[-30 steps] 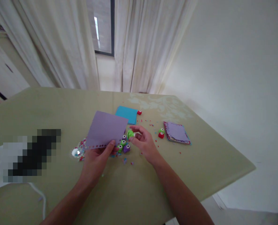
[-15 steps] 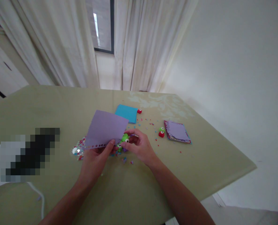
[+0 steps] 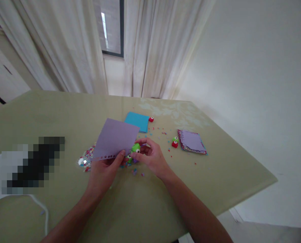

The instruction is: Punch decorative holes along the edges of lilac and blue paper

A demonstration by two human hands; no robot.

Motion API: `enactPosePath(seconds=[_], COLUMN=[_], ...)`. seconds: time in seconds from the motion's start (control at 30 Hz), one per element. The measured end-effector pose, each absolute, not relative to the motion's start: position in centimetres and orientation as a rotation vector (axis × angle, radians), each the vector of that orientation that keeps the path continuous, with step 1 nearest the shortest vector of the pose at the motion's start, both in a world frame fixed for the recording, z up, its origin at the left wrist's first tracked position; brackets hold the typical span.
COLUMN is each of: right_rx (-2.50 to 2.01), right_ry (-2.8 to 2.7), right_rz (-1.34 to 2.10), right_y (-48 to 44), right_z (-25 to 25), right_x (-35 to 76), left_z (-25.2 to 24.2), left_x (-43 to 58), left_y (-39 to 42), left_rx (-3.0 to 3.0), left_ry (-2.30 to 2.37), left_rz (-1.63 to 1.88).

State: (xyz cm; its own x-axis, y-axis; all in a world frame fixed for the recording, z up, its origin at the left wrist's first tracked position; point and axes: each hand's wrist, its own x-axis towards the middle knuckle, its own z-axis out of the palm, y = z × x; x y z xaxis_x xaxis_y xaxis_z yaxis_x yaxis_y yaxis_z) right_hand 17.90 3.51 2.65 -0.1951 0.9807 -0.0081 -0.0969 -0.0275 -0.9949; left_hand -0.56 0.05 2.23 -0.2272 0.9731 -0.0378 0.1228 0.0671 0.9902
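My left hand [image 3: 107, 168] pinches the lower edge of a purple sheet of paper [image 3: 117, 138], thumb on top. A row of small punched holes runs along that edge. My right hand [image 3: 151, 157] closes around a green craft paper punch [image 3: 135, 147] with bulging white eyes, at the sheet's lower right corner. Whether the paper sits inside the punch's slot is hidden by my fingers. More green and purple parts show just below, partly covered. Colourful confetti [image 3: 88, 157] lies in a pile behind and left of the sheet.
Blue paper [image 3: 137, 121] lies behind, beside a red punch [image 3: 151, 119]. To the right, a green punch [image 3: 175, 139] and another red punch [image 3: 175, 144] stand by a stack of hole-edged sheets [image 3: 192, 141]. A white cable [image 3: 46, 216] and a blurred-out dark object [image 3: 36, 162] are at left.
The purple sheet has turned slightly, its upper left corner shifting a little to the right. Both hands keep nearly the same place and grip.
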Motion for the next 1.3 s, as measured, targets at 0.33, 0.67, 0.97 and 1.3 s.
enactPosePath(seconds=[0.33,0.67,0.97,1.3], right_rx=[-1.023,-0.993,-0.967,-1.004], right_ry=[-1.113,-1.020,-1.029,-1.098], right_rz=[1.565,1.714,1.823,1.763], right_y=[3.8,4.0,3.6,3.7], right_z=[2.5,2.3,2.7,1.7], right_x=[18.0,18.3,18.1,17.7], left_z=[2.9,2.4,2.6,1.7], left_x=[-0.1,-0.1,-0.2,-0.3], left_y=[-0.2,0.0,0.0,0.2], left_rx=[1.280,1.247,1.174,1.226], left_ry=[1.561,1.481,1.412,1.428], left_rz=[1.240,1.184,1.169,1.162])
